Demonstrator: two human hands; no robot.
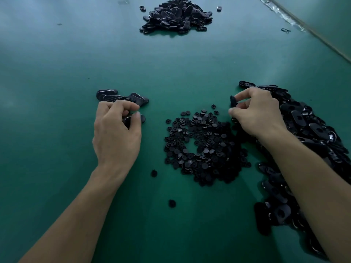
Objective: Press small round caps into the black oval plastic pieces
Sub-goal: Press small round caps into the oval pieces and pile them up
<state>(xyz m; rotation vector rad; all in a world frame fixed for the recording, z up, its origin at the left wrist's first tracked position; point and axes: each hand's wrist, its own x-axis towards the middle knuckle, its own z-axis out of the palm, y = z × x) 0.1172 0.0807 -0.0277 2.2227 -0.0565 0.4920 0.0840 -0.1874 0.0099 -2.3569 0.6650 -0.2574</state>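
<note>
A green table [57, 73] fills the view. The biggest mass on it is a long heap of black oval pieces [307, 126] along the right side, partly under the right forearm. A second, rounder pile of ovals [176, 16] sits far back near the top edge. In the middle lies a flat spread of small round caps [203, 147], with a bare patch of green at its centre.

The left hand [115, 133] is curled, with its thumb and fingertips closed on one oval piece [142, 118] low over the table. Whether a cap sits in it cannot be told. The right hand [260, 112] is also curled. Its forefinger and thumb pinch another oval [233, 101] held on edge, just beyond the caps and beside the big heap.

Just behind the left hand is a short overlapping row of ovals [121, 96] — glossy and smooth-faced. Two stray caps [154, 173] lie apart from the spread, toward the near side.
</note>
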